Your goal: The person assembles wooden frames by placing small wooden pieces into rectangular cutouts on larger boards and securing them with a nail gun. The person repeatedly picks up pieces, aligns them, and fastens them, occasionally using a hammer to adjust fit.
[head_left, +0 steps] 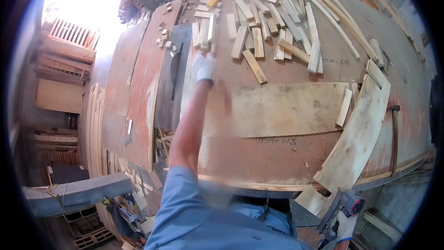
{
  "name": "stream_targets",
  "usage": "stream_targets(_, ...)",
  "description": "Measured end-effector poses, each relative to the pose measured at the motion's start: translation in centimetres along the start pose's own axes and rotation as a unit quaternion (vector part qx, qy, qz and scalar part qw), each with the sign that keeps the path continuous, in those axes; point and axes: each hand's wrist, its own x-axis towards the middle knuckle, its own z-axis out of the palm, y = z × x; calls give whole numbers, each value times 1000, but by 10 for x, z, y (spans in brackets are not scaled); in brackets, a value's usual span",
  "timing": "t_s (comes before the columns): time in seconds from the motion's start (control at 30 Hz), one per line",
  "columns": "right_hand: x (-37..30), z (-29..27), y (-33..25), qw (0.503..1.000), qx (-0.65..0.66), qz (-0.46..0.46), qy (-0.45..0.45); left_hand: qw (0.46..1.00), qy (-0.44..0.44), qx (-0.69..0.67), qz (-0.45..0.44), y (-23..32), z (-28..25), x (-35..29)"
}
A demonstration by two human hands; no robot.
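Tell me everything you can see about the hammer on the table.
The hammer has a long, slim brown handle, apparently wood, and a small dark head that looks metal. It lies on the worktable, right of the long pale board, head pointing away from the person, handle end at the table's near edge.

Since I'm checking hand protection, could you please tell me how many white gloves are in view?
2: a white glove on the left hand, beside short wood pieces; another on the right hand, lower right, holding a power tool. I see no others.
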Motion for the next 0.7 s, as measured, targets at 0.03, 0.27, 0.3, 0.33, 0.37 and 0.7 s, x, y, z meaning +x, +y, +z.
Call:
stream_targets(0.03, -1, 1, 3, 1000, 7, 8, 13, 999, -39, -22, -20, 0, 1, 21)
stream_targets(0.27, -5, 10, 6, 997, 27, 35, 55, 990, 74, 118, -1, 10, 23, 65)
stream_targets(0.3, -7, 12, -1, 998, 23, 46, 46, 988, 70, 129, 38, 15, 29, 68)
stream_targets(0.33, -11, 15, -7, 997, 19, 58, 35, 985, 66, 142, 77, 20, 31, 70)
stream_targets(0.37, -15, 18, -13, 997, 10, 58, 52, 979, 62, 154, 115, 24, 34, 71)
stream_targets(0.7, -17, 28, -16, 996, 12, 63, 68, 996, -26, -25, 81, 9, 17, 92)
